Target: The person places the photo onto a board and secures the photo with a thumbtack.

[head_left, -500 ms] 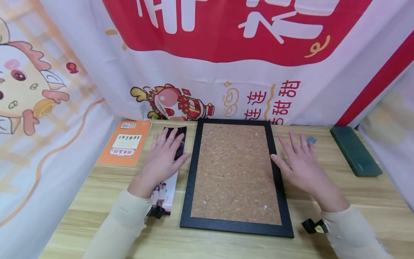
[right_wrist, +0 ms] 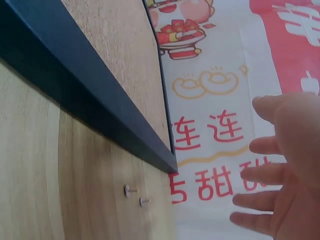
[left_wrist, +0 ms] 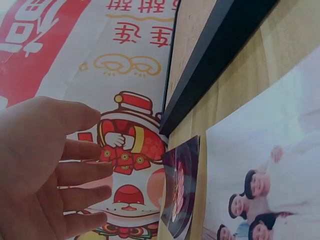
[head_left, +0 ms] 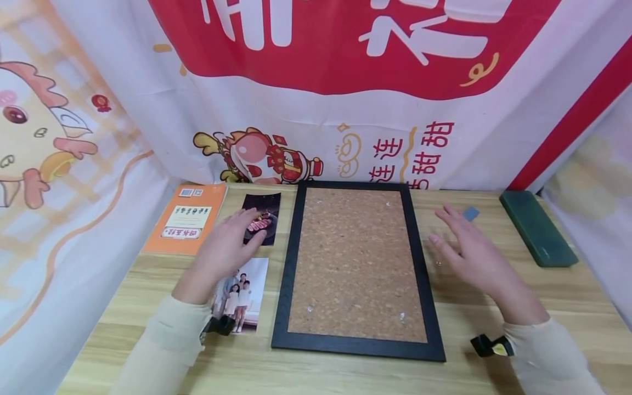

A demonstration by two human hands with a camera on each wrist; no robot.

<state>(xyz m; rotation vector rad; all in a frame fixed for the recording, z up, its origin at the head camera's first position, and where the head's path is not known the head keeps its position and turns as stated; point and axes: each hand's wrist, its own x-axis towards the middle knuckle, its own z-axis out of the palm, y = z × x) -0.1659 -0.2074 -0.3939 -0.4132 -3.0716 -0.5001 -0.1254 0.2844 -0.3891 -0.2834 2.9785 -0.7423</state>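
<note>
A cork board (head_left: 357, 263) in a black frame (head_left: 357, 348) lies on the wooden table between my hands. To its left, my left hand (head_left: 220, 249) hovers with loosely extended fingers, holding nothing. Partly beneath that hand in the head view are a dark photo of food (head_left: 269, 225) and a family photo (head_left: 249, 307). My right hand (head_left: 476, 258) is on the other side, its fingers spread apart and nothing between them. Near its thumb, two small push pins (right_wrist: 130, 190) stand out on the table in the right wrist view.
An orange book (head_left: 185, 219) lies at the far left of the table. On the right are a small blue-grey piece (head_left: 471, 213) and a dark green case (head_left: 538, 229). A printed cloth (head_left: 306, 126) hangs behind, right at the table's back edge.
Both hands have drawn outward, away from the board. The left hand shifted left and nearer, uncovering more of the two photos; the right thumb came off the frame's edge.
</note>
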